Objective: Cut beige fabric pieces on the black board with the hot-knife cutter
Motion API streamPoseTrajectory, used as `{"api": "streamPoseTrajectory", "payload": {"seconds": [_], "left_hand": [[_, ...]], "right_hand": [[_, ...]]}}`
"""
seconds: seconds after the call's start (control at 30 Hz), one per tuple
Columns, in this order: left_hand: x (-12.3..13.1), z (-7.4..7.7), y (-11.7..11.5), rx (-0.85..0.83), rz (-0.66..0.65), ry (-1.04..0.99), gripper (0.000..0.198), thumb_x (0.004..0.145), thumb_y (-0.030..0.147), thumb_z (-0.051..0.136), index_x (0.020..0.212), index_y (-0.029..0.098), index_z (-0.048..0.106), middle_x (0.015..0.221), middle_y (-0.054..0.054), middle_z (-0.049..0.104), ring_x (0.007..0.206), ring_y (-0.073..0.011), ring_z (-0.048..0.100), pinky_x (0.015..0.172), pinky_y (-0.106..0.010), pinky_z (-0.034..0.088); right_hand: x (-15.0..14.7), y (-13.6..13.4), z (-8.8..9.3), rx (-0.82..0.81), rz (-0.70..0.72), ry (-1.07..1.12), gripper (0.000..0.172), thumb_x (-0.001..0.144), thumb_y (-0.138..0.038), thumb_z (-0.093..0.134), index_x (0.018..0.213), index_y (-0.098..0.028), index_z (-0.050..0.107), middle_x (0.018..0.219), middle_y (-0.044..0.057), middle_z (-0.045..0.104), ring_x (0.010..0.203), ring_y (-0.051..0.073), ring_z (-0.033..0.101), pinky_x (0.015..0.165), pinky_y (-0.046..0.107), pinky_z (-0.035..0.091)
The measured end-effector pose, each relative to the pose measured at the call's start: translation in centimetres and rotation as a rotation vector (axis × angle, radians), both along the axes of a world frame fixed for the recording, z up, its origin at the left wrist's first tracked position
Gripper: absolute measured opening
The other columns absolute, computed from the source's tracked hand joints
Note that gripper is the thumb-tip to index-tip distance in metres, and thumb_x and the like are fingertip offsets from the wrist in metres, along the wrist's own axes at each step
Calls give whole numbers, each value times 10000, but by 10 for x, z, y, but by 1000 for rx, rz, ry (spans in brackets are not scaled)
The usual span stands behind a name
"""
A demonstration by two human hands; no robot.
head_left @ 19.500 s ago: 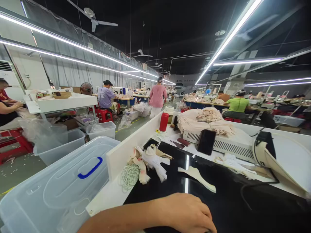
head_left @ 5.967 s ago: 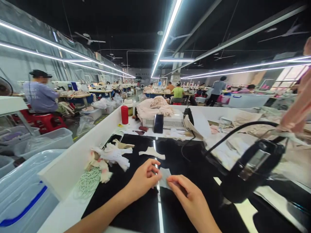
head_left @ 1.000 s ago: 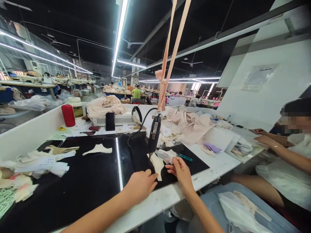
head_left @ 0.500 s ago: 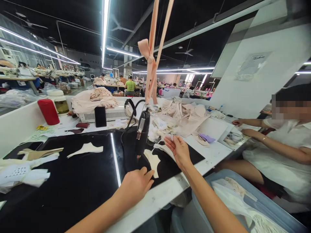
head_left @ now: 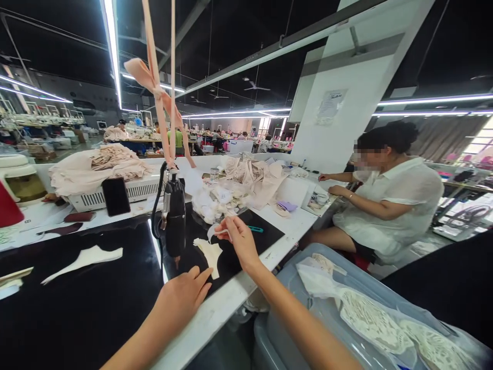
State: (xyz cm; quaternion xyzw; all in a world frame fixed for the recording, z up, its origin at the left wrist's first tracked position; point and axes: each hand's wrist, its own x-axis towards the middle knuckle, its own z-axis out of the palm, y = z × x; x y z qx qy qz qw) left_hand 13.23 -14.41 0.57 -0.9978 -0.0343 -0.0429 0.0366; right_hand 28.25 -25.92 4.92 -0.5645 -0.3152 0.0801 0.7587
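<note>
Cream cut piece (head_left: pixel 211 257) lies flat on the black mat (head_left: pixel 115 303), just right of the hanging black tool (head_left: pixel 176 208), its near end under the index fingertip of my left hand (head_left: pixel 179 295), whose thumb stands apart. Since half a second ago my right hand (head_left: pixel 242 244) has come in closer to it, thumb and fingers pinched on a curling white strip (head_left: pixel 211 232); I judge that leaves one piece steadied and the other in hand, the two not yet together.

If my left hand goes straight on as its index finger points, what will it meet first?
Probably the cream piece ahead; the left hand has its index fingertip about at the edge, though contact is unclear.
</note>
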Motion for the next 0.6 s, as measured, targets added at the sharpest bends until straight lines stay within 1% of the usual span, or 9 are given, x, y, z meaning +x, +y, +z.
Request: {"api": "streamPoseTrajectory", "payload": {"seconds": [0.07,0.13,0.27,0.4,0.47,0.53,0.6], "left_hand": [[0,-1,1,-4,-11,-14,415,1089,304,381,1475,259,526,1044,-55,692,815,-205,735,667,-292,537],[-1,-2,3,-22,-12,-37,410,1084,297,390,1467,267,535,1055,-55,695,844,-206,738,673,-284,537],[-3,-5,7,-82,-1,-72,423,1081,290,378,1482,296,510,1121,-56,701,896,-205,740,675,-266,535],[-2,-11,13,-141,-4,-85,435,1071,317,357,1467,261,529,1139,-79,706,897,-237,738,692,-308,552],[-2,-14,17,-211,-31,-104,445,1062,336,346,1451,251,545,1149,-90,711,927,-254,730,746,-338,561],[-3,-13,20,-328,-64,-115,436,1043,340,355,1402,251,586,1168,-92,716,983,-263,716,836,-367,553],[-7,-9,24,-485,-85,-106,394,1025,359,380,1278,250,662,1125,-76,729,995,-257,701,885,-366,530]], "right_hand": [[-10,-2,4,-19,20,-41,428,904,-632,624,841,-209,634,804,8,710,718,157,658,725,308,549],[-19,-6,9,-31,37,-84,401,894,-621,628,834,-224,639,760,-8,692,708,154,631,717,286,526],[-36,-11,16,-40,77,-133,342,927,-556,609,844,-225,633,727,-16,665,681,144,588,708,273,503],[-49,-13,17,-40,126,-137,324,939,-529,612,853,-217,623,730,-7,652,702,147,604,706,270,515],[-54,-14,16,-40,154,-135,320,942,-519,618,852,-212,619,734,-3,648,704,146,604,675,258,505],[-60,-18,16,-43,190,-128,308,949,-502,622,859,-207,618,728,-5,643,668,134,588,629,244,486],[-66,-22,18,-38,230,-116,295,956,-483,625,867,-202,622,714,-12,630,634,122,568,620,240,478]]}}
